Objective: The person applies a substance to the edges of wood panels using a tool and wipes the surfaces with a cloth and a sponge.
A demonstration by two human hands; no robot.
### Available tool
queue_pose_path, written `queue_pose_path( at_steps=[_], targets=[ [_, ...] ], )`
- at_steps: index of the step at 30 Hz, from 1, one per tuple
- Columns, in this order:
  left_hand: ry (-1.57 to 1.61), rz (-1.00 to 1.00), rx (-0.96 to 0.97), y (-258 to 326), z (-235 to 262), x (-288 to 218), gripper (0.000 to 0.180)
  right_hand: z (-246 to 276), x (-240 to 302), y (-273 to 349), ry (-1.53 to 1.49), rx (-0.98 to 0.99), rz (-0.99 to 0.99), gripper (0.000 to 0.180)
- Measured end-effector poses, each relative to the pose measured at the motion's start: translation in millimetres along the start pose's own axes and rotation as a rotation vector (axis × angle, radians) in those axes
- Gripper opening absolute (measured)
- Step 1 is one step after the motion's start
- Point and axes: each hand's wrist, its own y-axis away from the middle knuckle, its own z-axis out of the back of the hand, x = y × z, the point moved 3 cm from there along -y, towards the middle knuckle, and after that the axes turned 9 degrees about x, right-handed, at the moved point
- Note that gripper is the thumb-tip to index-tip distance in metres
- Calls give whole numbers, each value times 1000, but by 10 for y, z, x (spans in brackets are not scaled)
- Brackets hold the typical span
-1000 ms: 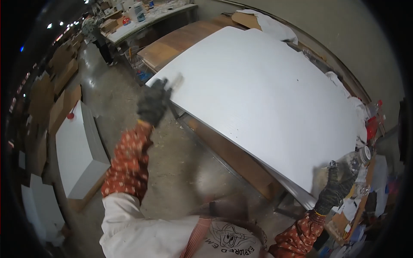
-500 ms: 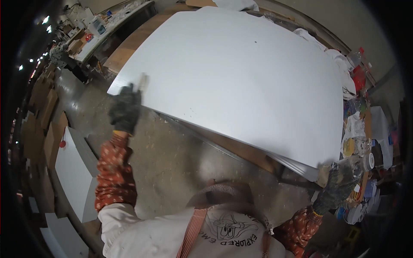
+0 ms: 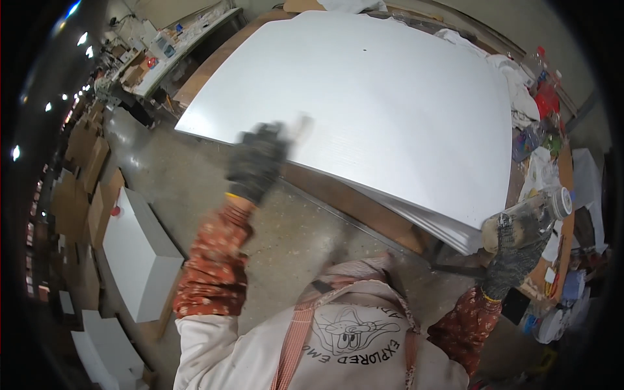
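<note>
Gloved left hand [image 3: 257,162] blurred at the near edge of the large white panel [image 3: 364,97], grip unclear, gloved right hand [image 3: 513,250] grip closed around a clear plastic bottle [image 3: 536,211] beside the panel's corner

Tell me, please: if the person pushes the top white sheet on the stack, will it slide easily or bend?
The white sheet looks smooth and glossy, so it probably slides easily. It seems thin and very wide, so it may flex if lifted by the edge near the left hand.

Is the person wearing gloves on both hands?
Yes, the left hand and the right hand both wear dark knit gloves.
</note>
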Motion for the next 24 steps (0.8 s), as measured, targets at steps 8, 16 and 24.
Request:
queue_pose_path(
  at_steps=[8, 16, 24],
  targets=[
    [142, -142, 248, -381, 411, -860, 36, 194, 607, 89, -52, 23, -91, 76],
    [294, 2, 48, -274, -25, 359, 34, 371, 673, 180, 56, 50, -144, 76],
    [463, -789, -25, -796, 421, -1778, 45, 534, 655, 280, -52, 2, -121, 73]
  ],
)
